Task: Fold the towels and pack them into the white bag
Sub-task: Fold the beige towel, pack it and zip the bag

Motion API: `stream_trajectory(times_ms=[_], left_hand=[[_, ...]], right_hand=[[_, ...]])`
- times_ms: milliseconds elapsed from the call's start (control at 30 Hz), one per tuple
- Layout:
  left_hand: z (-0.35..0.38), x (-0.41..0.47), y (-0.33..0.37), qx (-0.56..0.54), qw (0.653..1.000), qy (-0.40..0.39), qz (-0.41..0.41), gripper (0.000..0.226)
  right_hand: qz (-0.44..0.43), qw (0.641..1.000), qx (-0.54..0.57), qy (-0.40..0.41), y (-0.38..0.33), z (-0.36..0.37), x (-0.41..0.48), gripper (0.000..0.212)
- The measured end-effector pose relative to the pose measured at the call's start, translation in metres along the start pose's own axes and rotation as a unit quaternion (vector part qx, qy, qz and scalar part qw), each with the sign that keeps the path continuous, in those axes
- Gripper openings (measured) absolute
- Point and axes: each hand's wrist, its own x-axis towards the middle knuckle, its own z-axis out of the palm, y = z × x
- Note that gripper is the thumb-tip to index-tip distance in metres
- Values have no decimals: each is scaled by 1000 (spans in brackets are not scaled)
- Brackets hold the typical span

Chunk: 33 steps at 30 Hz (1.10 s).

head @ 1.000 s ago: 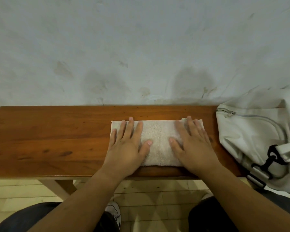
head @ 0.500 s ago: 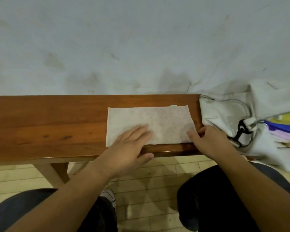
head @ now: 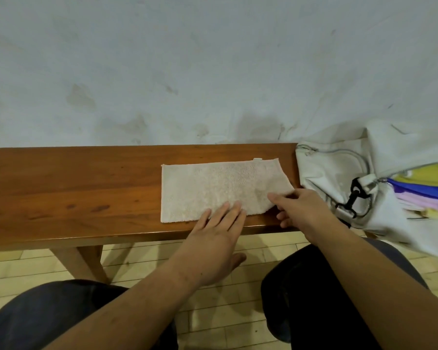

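— Fingers (head: 229, 210) of my left hand (head: 213, 238) lie straight and flat, their tips pressing the near edge of the towel (head: 213, 185). They grip nothing.
— And the other hand?
— My right hand (head: 304, 210) pinches the towel's near right corner, thumb on top and the other fingers curled beneath. That corner is raised off the wood.
— What is it lying on?
— A brown wooden bench (head: 74, 188) set against a pale, stained wall (head: 213, 72) at 12 o'clock. A pale plank floor (head: 213, 311) shows at 6 o'clock.
— Any writing?
— A small white tag (head: 257, 159) sticks out of the towel's far edge, too small to read.
— Where is the towel from your hands?
— It is a beige rectangle on the bench's right half, spreading toward 11 o'clock from my left fingertips.
— The bag?
— The white bag (head: 331, 173) sits at 3 o'clock, just beside the bench end. A black clip (head: 353, 198) hangs on it, and its open mouth shows yellow, blue and pink cloths (head: 425, 188).
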Motion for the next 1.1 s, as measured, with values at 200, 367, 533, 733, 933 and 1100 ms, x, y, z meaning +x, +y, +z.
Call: stream_trajectory(times_ms=[200,367,533,733,933,1100], left_hand=[[-4,13,6,-56,997,20,45,87],[-54,6,-22,-107,992,35,-48,63],[-65,-15,-66,-128,979,-103,-122,56],[-72,-15,-73,-253,953,-125,-112,53],[-87,-15,-107,-420,873,-59,-241,27],[-82,-6,-107,-430,849,-1,-307,29]], right_hand=[[-139,984,-3,109,-8,15,-1,5],[-138,971,116,154,-13,14,6,12],[-89,959,221,154,-16,22,11,9],[-256,954,85,127,-29,43,-21,6],[-387,850,-327,-147,-7,87,-22,16],[-421,809,-381,-151,5,92,-8,18]])
